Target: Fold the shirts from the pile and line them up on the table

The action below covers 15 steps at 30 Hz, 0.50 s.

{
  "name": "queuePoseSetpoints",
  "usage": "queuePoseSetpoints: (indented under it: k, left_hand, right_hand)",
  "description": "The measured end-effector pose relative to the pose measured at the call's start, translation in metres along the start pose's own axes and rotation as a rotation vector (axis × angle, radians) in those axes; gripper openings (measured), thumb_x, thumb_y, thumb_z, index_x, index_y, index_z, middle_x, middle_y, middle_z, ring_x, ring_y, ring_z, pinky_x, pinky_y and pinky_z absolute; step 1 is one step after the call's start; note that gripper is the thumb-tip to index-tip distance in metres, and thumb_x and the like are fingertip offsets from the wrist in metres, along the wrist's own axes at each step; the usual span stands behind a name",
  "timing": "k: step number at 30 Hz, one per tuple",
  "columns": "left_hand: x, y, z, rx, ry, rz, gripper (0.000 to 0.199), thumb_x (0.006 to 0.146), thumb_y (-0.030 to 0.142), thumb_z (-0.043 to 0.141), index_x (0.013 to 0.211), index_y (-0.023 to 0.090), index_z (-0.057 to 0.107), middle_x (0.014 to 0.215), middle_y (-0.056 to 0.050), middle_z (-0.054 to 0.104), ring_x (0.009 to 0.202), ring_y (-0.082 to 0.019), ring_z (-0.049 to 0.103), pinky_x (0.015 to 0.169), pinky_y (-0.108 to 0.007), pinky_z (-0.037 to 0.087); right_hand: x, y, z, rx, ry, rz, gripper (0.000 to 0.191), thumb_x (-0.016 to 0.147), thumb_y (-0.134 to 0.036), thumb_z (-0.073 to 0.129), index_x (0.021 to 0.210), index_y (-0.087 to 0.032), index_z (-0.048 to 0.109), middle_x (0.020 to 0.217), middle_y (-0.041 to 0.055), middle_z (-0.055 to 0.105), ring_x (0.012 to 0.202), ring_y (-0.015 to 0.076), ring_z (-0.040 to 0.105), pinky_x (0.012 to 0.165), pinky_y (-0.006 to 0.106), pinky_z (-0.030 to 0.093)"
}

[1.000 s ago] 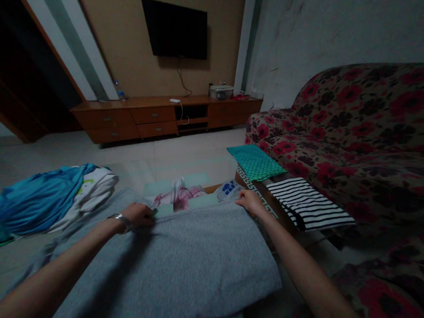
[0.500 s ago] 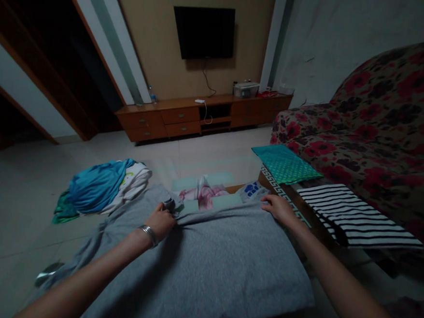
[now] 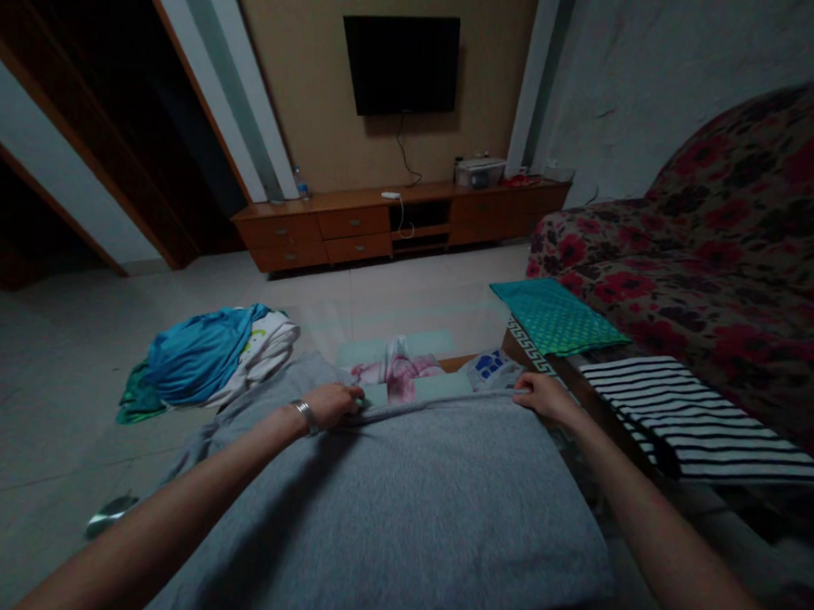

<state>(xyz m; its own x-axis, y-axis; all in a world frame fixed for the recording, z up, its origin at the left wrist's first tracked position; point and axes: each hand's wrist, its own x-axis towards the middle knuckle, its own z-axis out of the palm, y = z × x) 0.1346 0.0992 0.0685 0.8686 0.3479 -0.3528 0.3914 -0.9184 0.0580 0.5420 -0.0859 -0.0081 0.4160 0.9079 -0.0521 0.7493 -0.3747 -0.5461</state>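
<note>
Along the far wall, a wooden cabinet (image 3: pixel 384 231) stands beneath a wall-mounted television (image 3: pixel 399 66), with a pale tile floor (image 3: pixel 408 291) running toward the person. At far left on that floor lies a blue clothes bundle (image 3: pixel 198 355), and nearer sits a small shiny object (image 3: pixel 111 517), too dim to identify. A large grey cloth (image 3: pixel 393 499) spreads across the middle, though whatever lies under it is hidden. The left hand (image 3: pixel 330 405), below a silver bangle (image 3: pixel 305 417), is closed on the cloth's far edge, its forearm reaching forward and inward. Beyond are a pink-and-white cloth (image 3: pixel 395 371) and a printed plastic bag (image 3: pixel 490 368). The right hand (image 3: pixel 546 397) lies over the same edge well apart from the left, its arm stretched forward; whether it pinches the fabric, I cannot tell. Further right, a teal cloth (image 3: pixel 556 317) and a striped cloth (image 3: pixel 698 420) lie beside a patterned table edge (image 3: pixel 530 349), before a floral sofa (image 3: pixel 729 290). An uneven tug could skew the grey cloth, and a wide sweep of the right arm could knock the striped cloth out of place.
</note>
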Motion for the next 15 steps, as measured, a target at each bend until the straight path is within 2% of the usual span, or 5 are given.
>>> queuePoseSetpoints:
  k: [4, 6, 8, 12, 15]
  left_hand:
    - [0.010, -0.013, -0.002, -0.033, -0.106, -0.039, 0.012, 0.064, 0.013, 0.063, 0.072, 0.020, 0.069, 0.087, -0.001, 0.066, 0.073, -0.015, 0.056, 0.062, -0.023, 0.037]
    - [0.012, -0.020, -0.006, -0.047, -0.142, -0.043, 0.008, 0.060, 0.017, 0.068, 0.067, 0.019, 0.068, 0.069, 0.002, 0.062, 0.063, -0.013, 0.052, 0.056, -0.022, 0.033]
    - [0.010, -0.028, -0.012, -0.118, -0.155, -0.055, 0.007, 0.062, 0.024, 0.069, 0.064, 0.018, 0.067, 0.058, 0.003, 0.055, 0.056, -0.011, 0.047, 0.052, -0.021, 0.030]
    - [0.001, -0.044, -0.019, -0.620, -0.081, -0.131, 0.034, 0.067, 0.048, 0.067, 0.065, 0.014, 0.064, 0.056, 0.003, 0.050, 0.053, -0.009, 0.043, 0.051, -0.020, 0.030]
    - [-0.008, -0.048, -0.023, -0.813, -0.081, -0.183, 0.043, 0.059, 0.055, 0.072, 0.065, 0.013, 0.064, 0.054, 0.002, 0.049, 0.052, -0.009, 0.042, 0.050, -0.020, 0.032]
  right_hand:
    - [-0.003, -0.002, -0.002, 0.190, 0.060, -0.067, 0.011, 0.060, -0.023, 0.064, 0.068, -0.017, 0.059, 0.067, -0.0021, 0.055, 0.065, 0.0124, 0.049, 0.059, 0.022, 0.034]
    - [-0.006, 0.000, -0.005, 0.361, 0.041, -0.027, 0.017, 0.061, -0.029, 0.064, 0.072, -0.017, 0.059, 0.064, -0.0037, 0.053, 0.061, 0.0117, 0.048, 0.056, 0.022, 0.034]
    - [-0.012, 0.002, -0.011, 0.554, 0.015, 0.004, 0.028, 0.062, -0.036, 0.066, 0.081, -0.017, 0.061, 0.066, -0.0032, 0.055, 0.060, 0.0117, 0.049, 0.056, 0.022, 0.036]
    - [-0.030, -0.001, -0.030, 0.848, 0.091, 0.007, 0.046, 0.061, -0.046, 0.071, 0.096, -0.017, 0.064, 0.080, 0.0016, 0.063, 0.068, 0.0136, 0.055, 0.061, 0.025, 0.041]
    - [-0.044, -0.006, -0.042, 0.848, 0.118, 0.011, 0.045, 0.059, -0.048, 0.074, 0.091, -0.017, 0.067, 0.078, 0.0019, 0.063, 0.067, 0.0137, 0.055, 0.062, 0.026, 0.042]
